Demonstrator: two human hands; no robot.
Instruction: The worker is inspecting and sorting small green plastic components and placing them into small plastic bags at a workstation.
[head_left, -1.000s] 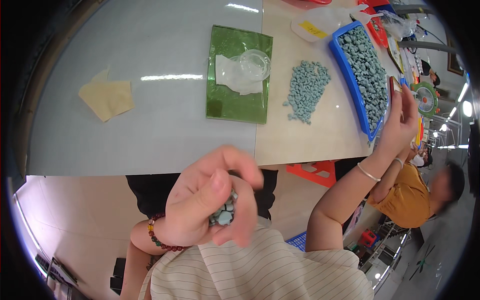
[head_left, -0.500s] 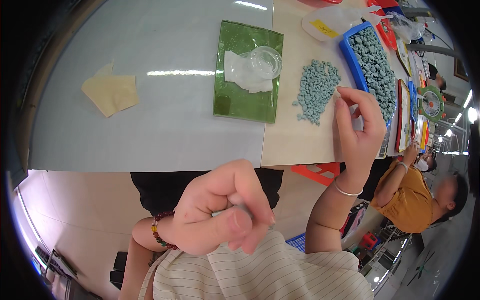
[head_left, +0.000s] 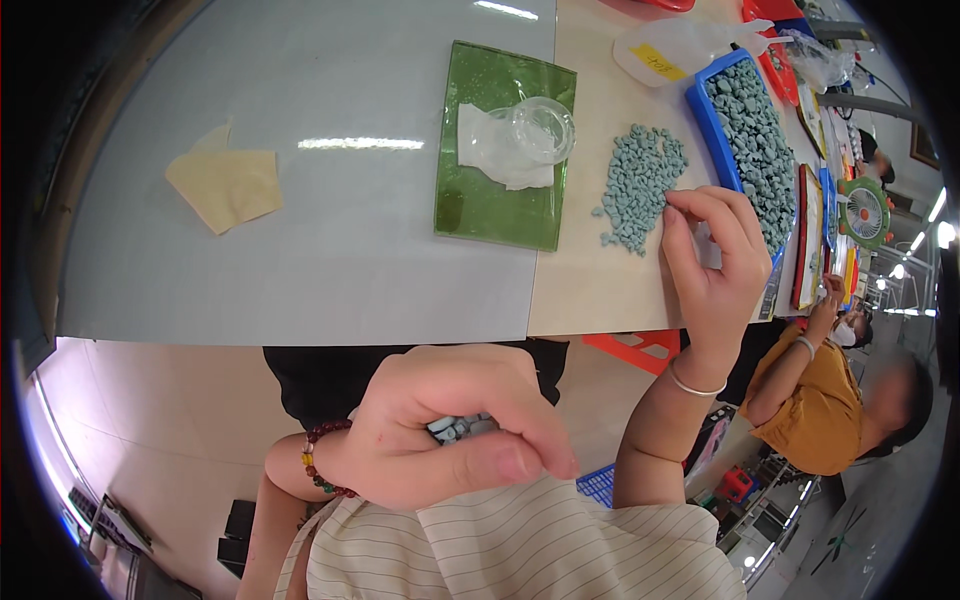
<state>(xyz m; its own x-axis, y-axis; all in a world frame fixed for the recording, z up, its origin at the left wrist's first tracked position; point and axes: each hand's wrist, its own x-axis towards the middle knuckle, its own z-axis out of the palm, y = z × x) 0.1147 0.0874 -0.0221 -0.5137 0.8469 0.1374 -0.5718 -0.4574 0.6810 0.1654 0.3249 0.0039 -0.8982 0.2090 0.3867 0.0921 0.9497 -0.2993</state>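
Observation:
My left hand (head_left: 440,390), above my lap, is curled round several small blue-green stones (head_left: 462,427), which show between thumb and fingers. On the beige part of the table lies a loose pile of similar stones (head_left: 638,190). My right hand (head_left: 722,250) is at the pile's right edge, thumb and forefinger tips pinched together; whether a stone sits between them is too small to tell. A blue tray (head_left: 709,120) full of larger stones stands just beyond that hand.
Left of the pile, a green mat (head_left: 490,220) carries white paper (head_left: 490,150) and a clear round dish (head_left: 545,130). A tan paper piece (head_left: 225,190) lies far left. A translucent bottle (head_left: 640,50) stands behind the pile. To the right sits a person in an orange top (head_left: 815,410).
My left hand has turned and loosened a little, so the stones inside now show. My right fingertips have come closer together and shifted slightly toward the near side, beside the pile.

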